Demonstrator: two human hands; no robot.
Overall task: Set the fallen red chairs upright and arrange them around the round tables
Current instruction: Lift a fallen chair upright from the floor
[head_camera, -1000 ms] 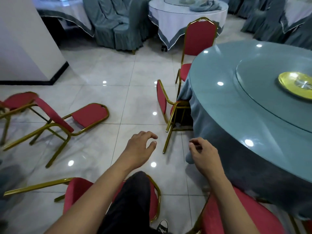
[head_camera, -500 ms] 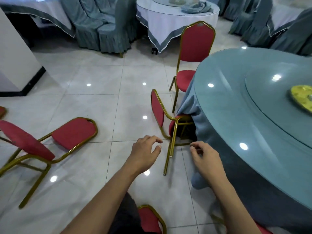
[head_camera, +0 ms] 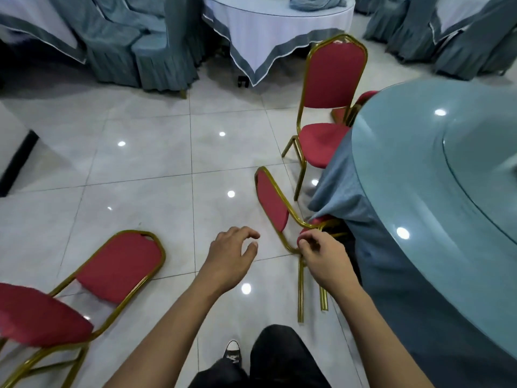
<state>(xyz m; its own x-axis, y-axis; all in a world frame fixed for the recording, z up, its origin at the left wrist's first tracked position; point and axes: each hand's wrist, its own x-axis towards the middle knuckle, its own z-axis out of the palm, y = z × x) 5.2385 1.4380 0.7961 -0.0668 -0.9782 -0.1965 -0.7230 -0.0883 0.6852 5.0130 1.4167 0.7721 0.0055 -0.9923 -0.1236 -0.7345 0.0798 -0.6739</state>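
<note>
Fallen red chair lies tipped against the round table; right hand pinches its gold frame, left hand hovers spread just beside.

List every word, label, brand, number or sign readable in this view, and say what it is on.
No readable text anywhere.
The only candidate is a mark on the toe of the black sneaker, too small and blurred to read.
The red chairs, round table and tablecloths carry no lettering.
</note>
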